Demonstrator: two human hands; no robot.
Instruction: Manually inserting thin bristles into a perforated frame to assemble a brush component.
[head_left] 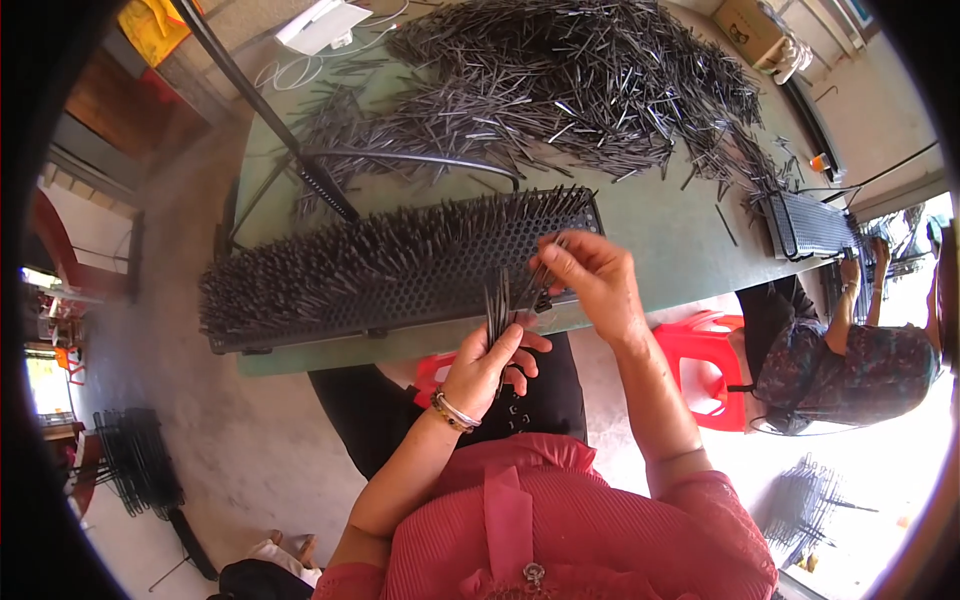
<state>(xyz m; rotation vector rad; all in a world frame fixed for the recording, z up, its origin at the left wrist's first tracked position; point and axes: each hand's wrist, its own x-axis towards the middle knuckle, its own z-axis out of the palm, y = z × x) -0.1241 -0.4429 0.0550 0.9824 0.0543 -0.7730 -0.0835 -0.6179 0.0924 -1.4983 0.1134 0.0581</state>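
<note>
Left hand (485,365) clamped round a bundle of dark sticks (497,305), ready stock; right hand (590,280) pinches one stick over the perforated tray (480,265) at the bench's (660,230) near edge.

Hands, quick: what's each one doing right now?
Left hand: closed around a bundle of thin black rods.
Right hand: fingers pinching one rod at the perforated black rack.

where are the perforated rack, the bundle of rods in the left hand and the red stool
perforated rack (470,262), head view, bare holed face
bundle of rods (497,305), head view, mid-bundle above the fingers
red stool (705,365), head view, seat top
</note>
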